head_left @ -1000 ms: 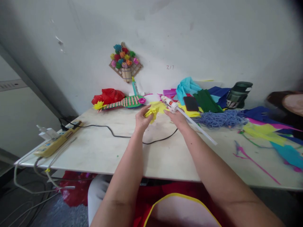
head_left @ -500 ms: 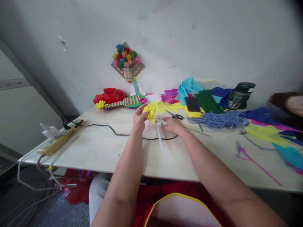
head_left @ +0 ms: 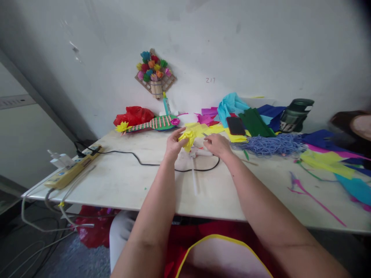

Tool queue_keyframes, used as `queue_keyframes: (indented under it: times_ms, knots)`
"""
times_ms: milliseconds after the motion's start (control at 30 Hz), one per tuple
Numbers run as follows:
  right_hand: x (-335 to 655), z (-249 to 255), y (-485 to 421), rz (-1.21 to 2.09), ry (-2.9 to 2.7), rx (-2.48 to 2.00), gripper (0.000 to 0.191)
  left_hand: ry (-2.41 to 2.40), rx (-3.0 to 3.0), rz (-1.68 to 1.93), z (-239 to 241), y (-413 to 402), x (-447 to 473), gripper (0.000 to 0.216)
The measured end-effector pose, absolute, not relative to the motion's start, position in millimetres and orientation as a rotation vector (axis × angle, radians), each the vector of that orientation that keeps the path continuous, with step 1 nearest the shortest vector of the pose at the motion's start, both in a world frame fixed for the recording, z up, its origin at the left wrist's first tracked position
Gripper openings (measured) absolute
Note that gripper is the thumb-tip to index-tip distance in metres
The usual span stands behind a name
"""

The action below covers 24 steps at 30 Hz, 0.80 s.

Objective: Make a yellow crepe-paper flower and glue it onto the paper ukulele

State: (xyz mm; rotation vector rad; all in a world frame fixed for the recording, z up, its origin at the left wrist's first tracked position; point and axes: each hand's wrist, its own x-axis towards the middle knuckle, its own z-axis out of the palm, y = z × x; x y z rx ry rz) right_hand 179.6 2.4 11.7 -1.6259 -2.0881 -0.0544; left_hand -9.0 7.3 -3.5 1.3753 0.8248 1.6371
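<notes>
My left hand point(head_left: 173, 144) holds a yellow crepe-paper flower point(head_left: 188, 139), its petals crumpled and spread, between thumb and fingers. Just below the flower a white glue gun point(head_left: 199, 153) lies on the table, a white glue stick point(head_left: 194, 179) pointing toward me from it. To the right, my right hand point(head_left: 217, 144) is off the gun, with its fingers curled together. It covers most of the scissors point(head_left: 204, 134), whose blade tips show past the fingers. Whether those fingers hold anything is hidden.
A black cord point(head_left: 139, 161) crosses the table to a power strip point(head_left: 74, 170) at left. Behind lie a paper-flowered, green guitar-shaped craft point(head_left: 162, 123), yellow paper sheets point(head_left: 198, 129), a phone point(head_left: 235, 126), blue-purple yarn point(head_left: 269, 146) and a dark bottle point(head_left: 297, 116).
My right hand has let go of the glue gun and moved up over the scissors. The gun now rests on the table. My left hand with the flower has shifted slightly right.
</notes>
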Motion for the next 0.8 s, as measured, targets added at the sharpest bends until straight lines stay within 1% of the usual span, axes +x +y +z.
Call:
queue_keyframes:
  times_ms: [133, 400, 800]
  knots:
    - [183.2, 22.5, -0.2, -0.038, -1.883, -1.383, 0.028, 0.86, 1.456, 1.555, -5.1, 6.2, -5.3, 0.056]
    - [175.6, 27.2, -1.4, 0.032, -1.987, -1.087, 0.023, 0.871, 1.549, 1.467, -5.0, 3.7, -1.6, 0.053]
    - [177.8, 29.8, -3.0, -0.084, -2.157, -1.08, 0.024, 0.879, 1.624, 1.426, -5.1, 3.0, 2.1, 0.052]
